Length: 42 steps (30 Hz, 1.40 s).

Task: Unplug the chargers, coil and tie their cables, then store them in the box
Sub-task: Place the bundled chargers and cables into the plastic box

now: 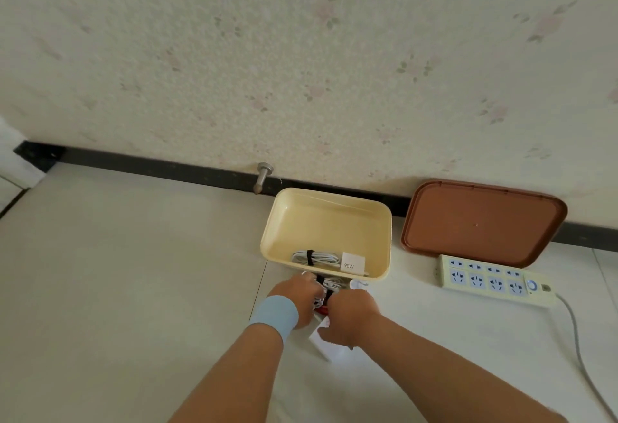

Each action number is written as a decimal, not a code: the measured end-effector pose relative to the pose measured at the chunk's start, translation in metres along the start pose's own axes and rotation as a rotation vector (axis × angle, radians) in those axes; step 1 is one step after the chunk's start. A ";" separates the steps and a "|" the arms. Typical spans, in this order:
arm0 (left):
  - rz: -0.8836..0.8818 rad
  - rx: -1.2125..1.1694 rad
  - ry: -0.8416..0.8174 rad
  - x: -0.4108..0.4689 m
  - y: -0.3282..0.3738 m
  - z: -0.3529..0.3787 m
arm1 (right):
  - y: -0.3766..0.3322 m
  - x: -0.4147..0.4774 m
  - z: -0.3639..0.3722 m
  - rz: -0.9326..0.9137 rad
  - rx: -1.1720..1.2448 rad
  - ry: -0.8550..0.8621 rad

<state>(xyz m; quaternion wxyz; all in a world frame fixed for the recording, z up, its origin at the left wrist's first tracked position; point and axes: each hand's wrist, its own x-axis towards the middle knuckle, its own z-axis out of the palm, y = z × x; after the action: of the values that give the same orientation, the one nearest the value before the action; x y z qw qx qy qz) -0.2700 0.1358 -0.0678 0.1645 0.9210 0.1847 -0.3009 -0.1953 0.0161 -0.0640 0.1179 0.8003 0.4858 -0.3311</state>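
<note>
Left hand (297, 299) grips a coiled white cable (331, 284). Right hand (351, 315), close beside, pinches what I take for its black tie (329, 296). Both are just outside the near rim of the box (267, 232). A tied charger (351, 262) lies inside, near-right corner.

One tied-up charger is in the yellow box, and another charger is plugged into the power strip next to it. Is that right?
Not quite. The head view shows every socket on the power strip bare, so nothing is plugged into it. The rest is right: one tied-up charger lies in the yellow box, and the strip sits next to that box.
</note>
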 end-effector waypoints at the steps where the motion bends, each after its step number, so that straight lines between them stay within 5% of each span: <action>1: 0.008 0.001 0.003 0.000 -0.003 0.003 | -0.003 0.000 0.004 0.028 -0.021 0.001; 17: -0.037 -0.070 -0.105 0.003 -0.022 -0.004 | -0.007 0.020 0.014 0.015 0.038 -0.077; 23: -0.032 0.074 -0.138 0.005 -0.020 -0.026 | 0.025 0.012 -0.036 -0.048 0.347 -0.121; 25: -0.074 -0.040 -0.107 0.004 -0.022 -0.034 | 0.037 0.009 -0.048 -0.052 0.418 -0.137; 34: -0.135 -0.533 0.077 0.014 -0.021 -0.082 | 0.069 0.009 -0.080 0.015 0.252 0.280; 42: -0.100 -0.466 0.101 0.056 -0.017 -0.098 | 0.090 0.037 -0.079 0.114 0.322 0.196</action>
<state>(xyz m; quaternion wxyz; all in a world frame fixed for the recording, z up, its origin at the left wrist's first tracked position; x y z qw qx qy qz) -0.1873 0.2047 -0.0308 0.3482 0.8617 0.3025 -0.2114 -0.0740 0.0377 -0.0401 -0.0411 0.8635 0.3896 -0.3176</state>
